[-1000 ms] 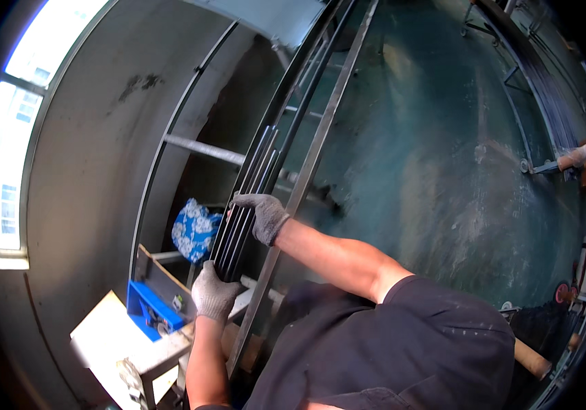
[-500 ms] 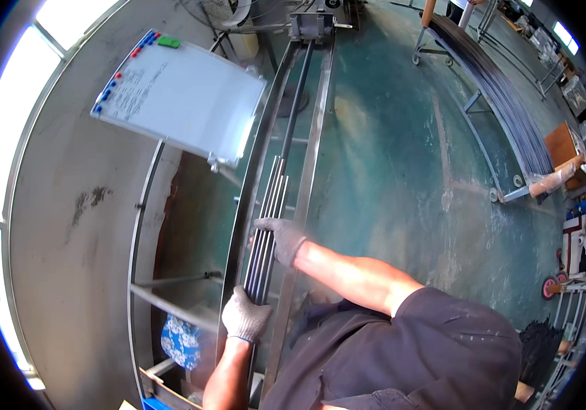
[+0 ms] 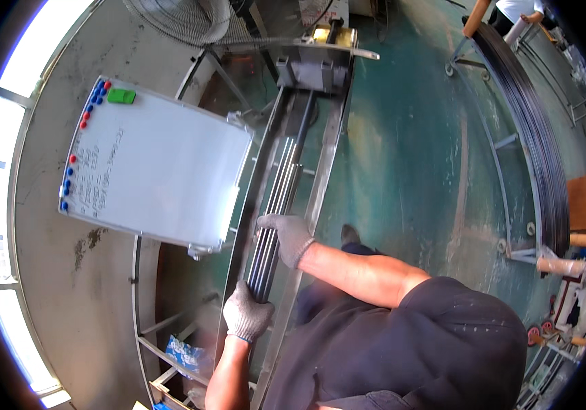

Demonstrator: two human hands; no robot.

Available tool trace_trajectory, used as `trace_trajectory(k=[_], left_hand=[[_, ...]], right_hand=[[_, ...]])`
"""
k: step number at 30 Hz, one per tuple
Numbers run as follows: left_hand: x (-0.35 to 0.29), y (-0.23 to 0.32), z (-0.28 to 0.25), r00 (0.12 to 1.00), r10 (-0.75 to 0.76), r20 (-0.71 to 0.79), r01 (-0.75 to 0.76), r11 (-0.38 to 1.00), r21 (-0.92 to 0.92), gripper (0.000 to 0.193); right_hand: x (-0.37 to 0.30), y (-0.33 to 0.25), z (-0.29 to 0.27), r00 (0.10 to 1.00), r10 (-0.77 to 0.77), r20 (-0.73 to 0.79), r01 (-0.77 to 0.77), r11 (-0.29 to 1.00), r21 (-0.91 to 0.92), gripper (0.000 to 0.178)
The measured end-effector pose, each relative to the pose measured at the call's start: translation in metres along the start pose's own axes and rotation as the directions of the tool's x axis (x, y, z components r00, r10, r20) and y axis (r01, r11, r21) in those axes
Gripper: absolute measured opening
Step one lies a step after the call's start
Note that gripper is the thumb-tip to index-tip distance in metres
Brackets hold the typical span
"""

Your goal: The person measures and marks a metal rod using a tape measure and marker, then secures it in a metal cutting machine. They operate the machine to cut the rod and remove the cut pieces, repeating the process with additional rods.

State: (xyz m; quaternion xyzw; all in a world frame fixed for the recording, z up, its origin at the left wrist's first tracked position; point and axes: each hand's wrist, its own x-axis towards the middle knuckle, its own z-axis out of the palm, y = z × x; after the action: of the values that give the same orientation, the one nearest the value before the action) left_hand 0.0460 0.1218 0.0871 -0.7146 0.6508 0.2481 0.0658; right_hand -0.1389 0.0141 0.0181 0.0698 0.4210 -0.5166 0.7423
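Note:
A bundle of long dark metal rods (image 3: pixel 280 195) lies along a narrow steel frame track (image 3: pixel 320 184) that runs away from me to a grey machine block (image 3: pixel 315 67). My left hand (image 3: pixel 246 312), in a grey knit glove, grips the near end of the bundle. My right hand (image 3: pixel 288 236), gloved the same way, is closed over the rods a little farther up. Both forearms come in from the lower edge, over my dark shirt.
A whiteboard (image 3: pixel 159 174) with coloured magnets stands left of the track. A round fan (image 3: pixel 180 19) sits behind it. A long rack of dark rods (image 3: pixel 535 137) curves along the right, over the green floor (image 3: pixel 409 157). A blue-patterned packet (image 3: pixel 185 353) lies low in the frame.
The view has swung up along the track: the whiteboard and machine block are now in sight and the blue packet has dropped to the lower edge. Both hands stay on the rod bundle.

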Motion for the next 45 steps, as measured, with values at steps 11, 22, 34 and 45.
trace_trajectory(k=[11,22,34,45], left_hand=[[0.139,0.16,-0.049,0.999,0.029,0.037,-0.027,0.998,-0.05,0.047],[0.188,0.201,-0.062,0.985,-0.082,0.151,0.089,0.995,-0.042,0.049],[0.223,0.246,-0.086,0.967,-0.123,0.224,0.15,0.983,-0.104,0.05],[0.158,0.16,-0.063,0.93,-0.207,0.304,0.287,0.926,-0.246,0.058]], right_hand=[[0.093,-0.18,0.024,0.997,-0.077,0.0,0.077,0.995,0.068,0.018],[0.122,-0.231,0.027,0.999,0.007,-0.034,-0.009,0.998,-0.064,0.027],[0.131,-0.272,0.033,0.999,0.038,0.011,-0.036,0.992,-0.123,0.029],[0.133,-0.216,-0.003,0.941,-0.237,0.24,0.234,0.971,0.04,0.063]])
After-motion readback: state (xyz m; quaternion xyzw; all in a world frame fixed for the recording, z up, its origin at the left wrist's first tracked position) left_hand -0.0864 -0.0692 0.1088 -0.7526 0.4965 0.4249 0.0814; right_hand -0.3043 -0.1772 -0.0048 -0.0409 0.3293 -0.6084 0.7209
